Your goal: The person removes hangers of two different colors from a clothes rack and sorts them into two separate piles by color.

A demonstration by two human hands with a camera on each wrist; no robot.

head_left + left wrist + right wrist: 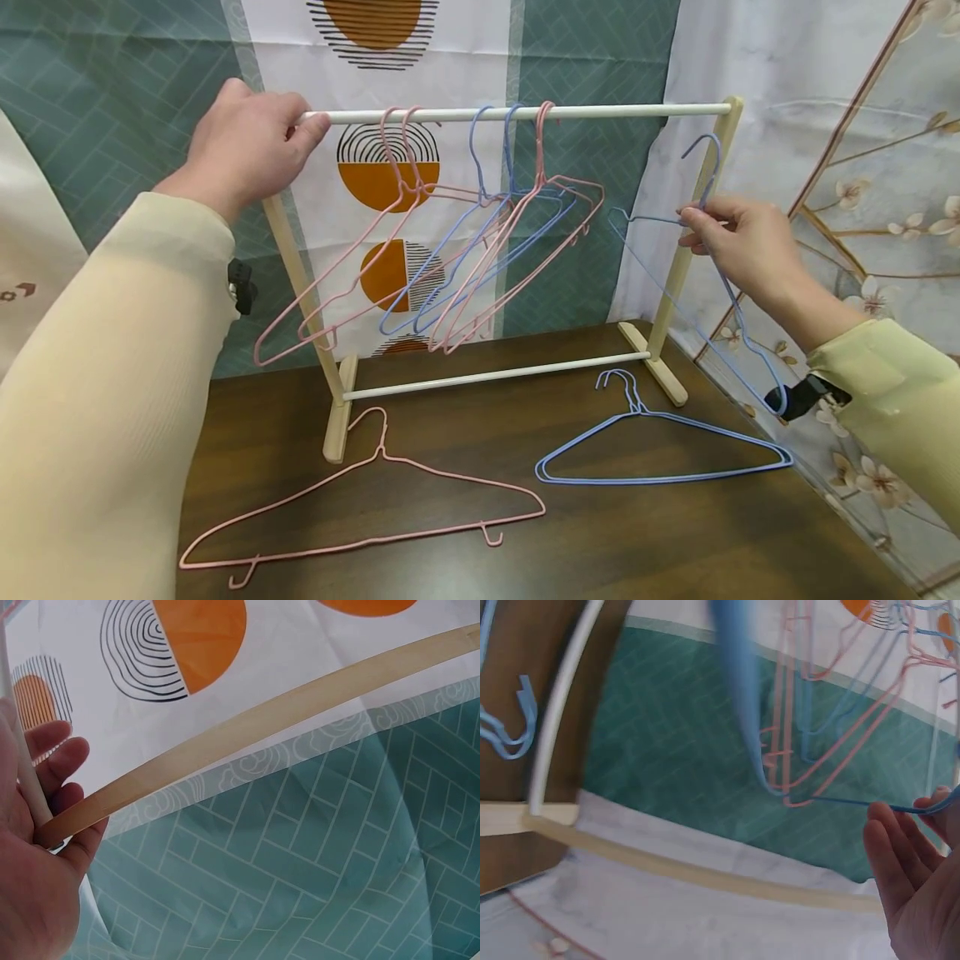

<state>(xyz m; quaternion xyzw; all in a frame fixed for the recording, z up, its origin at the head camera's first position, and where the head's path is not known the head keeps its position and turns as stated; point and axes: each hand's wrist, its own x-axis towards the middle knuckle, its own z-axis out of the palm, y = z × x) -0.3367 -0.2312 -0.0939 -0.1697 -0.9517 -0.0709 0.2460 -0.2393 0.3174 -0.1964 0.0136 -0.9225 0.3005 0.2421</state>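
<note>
My left hand (247, 142) grips the top left corner of a small clothes rack (637, 110), where the white rail meets the wooden post (247, 724). At the rack's right end, my right hand (750, 242) pinches a blue hanger (717, 154) just below its hook. The held hanger is off the rail, its hook pointing up a little below rail height. Several pink hangers (540, 154) and two blue hangers (476, 154) hang from the rail's left and middle parts. In the right wrist view, the held hanger crosses close to the lens, blurred.
On the brown table (600, 550) a pink hanger (382, 451) lies at front left. Two stacked blue hangers (660, 481) lie at the right, in front of the rack's lower bar (487, 376). A patterned curtain (585, 75) hangs behind; a floral panel (855, 200) stands right.
</note>
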